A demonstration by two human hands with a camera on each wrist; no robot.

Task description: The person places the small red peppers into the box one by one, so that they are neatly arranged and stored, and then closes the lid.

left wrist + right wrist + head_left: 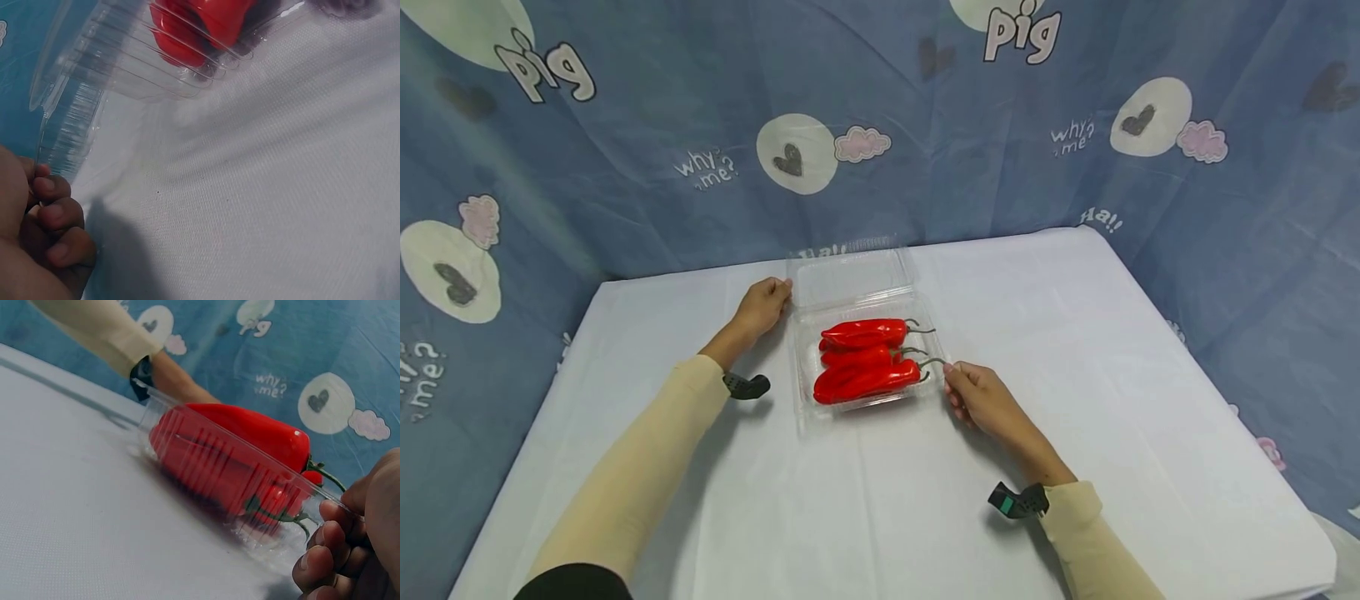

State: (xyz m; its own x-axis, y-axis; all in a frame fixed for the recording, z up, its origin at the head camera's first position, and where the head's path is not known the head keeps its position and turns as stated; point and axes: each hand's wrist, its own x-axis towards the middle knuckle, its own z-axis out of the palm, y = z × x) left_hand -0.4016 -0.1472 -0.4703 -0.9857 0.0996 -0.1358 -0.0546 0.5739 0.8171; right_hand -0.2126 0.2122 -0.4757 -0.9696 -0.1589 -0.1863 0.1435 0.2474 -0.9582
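Observation:
A clear plastic clamshell container (802, 354) lies on the white cloth with its lid (850, 279) folded back toward the curtain. Several glossy red peppers (865, 381) are heaped in the base, their green stems pointing right. My left hand (763, 305) pinches the left edge of the raised lid between thumb and fingers, as the left wrist view shows at its ridged wall (70, 128). On the other side, my right hand (988, 402) pinches the right rim of the base. The end of one pepper stem (329, 476) comes right up to the right thumb.
A table covered in white cloth (1120, 400) spreads around the container. Behind it and along both sides hangs a blue printed curtain (925, 167), which meets the table's back edge just past the lid. Black wrist straps (1018, 501) sit on both forearms.

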